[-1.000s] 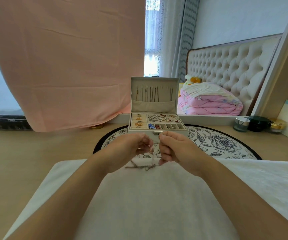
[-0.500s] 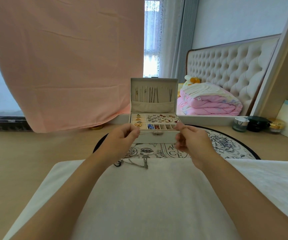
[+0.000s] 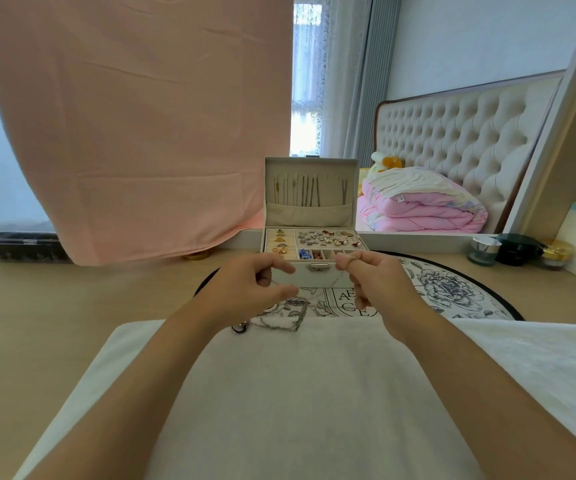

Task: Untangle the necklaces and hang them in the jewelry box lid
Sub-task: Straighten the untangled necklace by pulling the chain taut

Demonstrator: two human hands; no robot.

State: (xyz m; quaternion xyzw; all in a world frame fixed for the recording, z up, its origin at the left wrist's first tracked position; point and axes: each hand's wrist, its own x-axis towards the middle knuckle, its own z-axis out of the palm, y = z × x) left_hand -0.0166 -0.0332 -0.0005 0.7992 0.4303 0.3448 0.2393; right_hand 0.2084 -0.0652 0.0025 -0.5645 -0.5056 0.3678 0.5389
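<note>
Silvery and fine, a chain point(image 3: 335, 281) is stretching mid-frame from my left hand point(image 3: 250, 289), fingers curled round it, above the tangled necklaces point(image 3: 276, 323), to my right hand point(image 3: 375, 285), pinching its end. I'm judging it light, limp and snag-prone: best held near the clasp.

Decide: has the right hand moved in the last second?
Yes: the right hand moved right and up, from below the middle of the jewelry box to its right corner.
</note>
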